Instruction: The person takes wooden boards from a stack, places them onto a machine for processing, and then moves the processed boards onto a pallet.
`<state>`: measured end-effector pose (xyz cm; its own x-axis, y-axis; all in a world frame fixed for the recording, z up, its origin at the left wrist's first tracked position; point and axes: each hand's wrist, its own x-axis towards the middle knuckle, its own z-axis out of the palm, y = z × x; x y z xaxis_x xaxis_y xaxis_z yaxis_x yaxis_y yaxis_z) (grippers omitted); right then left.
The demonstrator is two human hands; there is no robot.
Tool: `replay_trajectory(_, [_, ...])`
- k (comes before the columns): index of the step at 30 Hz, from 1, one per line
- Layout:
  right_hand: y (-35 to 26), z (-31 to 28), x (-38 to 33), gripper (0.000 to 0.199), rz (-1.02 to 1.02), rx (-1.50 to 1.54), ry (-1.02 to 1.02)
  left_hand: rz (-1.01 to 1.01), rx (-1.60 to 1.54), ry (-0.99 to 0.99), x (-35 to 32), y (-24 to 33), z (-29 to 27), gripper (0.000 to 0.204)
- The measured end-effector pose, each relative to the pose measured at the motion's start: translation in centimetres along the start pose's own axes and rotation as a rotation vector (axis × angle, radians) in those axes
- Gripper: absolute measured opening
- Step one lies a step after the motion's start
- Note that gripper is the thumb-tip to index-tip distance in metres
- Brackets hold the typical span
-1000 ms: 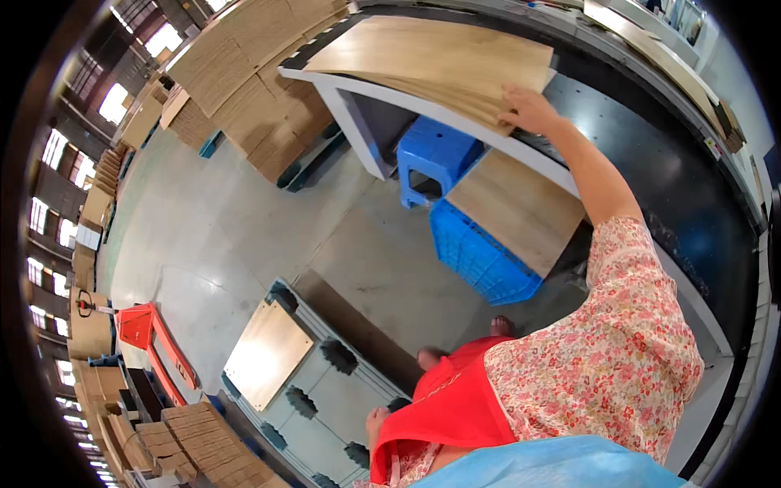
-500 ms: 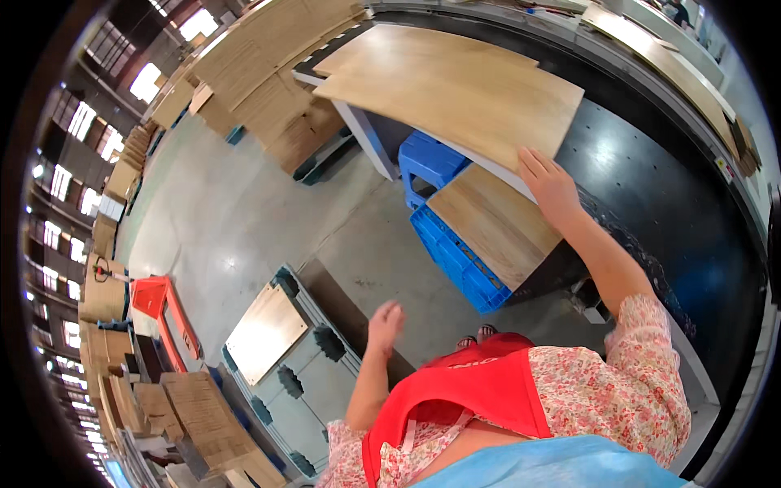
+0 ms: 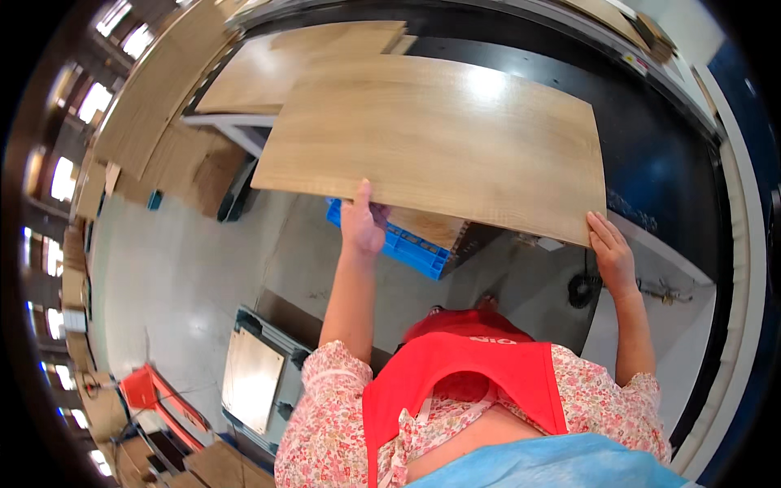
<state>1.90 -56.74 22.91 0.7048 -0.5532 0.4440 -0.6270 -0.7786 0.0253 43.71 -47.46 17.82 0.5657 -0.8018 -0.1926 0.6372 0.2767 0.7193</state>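
Over the black worktop (image 3: 659, 163), gripping a wood-grain board (image 3: 447, 138) with left hand (image 3: 364, 226) at its near edge and right hand (image 3: 613, 254) at its near right corner, partly above a blue crate (image 3: 415, 254).

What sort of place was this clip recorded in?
Likely a factory or workshop: stacked brown boards, a red pallet jack and a large wood-look panel at a black worktable all point that way.

My view is bright. The windows (image 3: 63, 178) on the left glow almost plain white. A shiny spot glares on the far side of the wood-grain board (image 3: 439, 138). Things far left look smeary, straight lines bend, and corners go black.
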Motion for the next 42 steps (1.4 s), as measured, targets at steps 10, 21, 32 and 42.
replay_trajectory(10, [5.6, -2.9, -4.9, 0.044, 0.290, 0.100, -0.226, -0.501, 0.248, -0.318, -4.8, -11.1, 11.0, 0.024])
replay_trajectory(21, [27.1, -3.5, -13.1, 0.063, 0.573, -0.099, -0.172, 0.519, 1.928, -0.402, 0.5, -14.3, 19.4, 0.058])
replay_trajectory(32, [45.1, -4.9, -15.9, 0.077, 0.845, -0.161, -0.309, 0.749, 2.004, -0.673, 5.2, -28.5, 36.2, 0.073])
replay_trajectory(42, [55.7, -2.7, -16.3, 0.074, 1.274, -0.339, -0.159, 0.667, 1.964, -0.688, 10.3, -38.8, 48.5, 0.076])
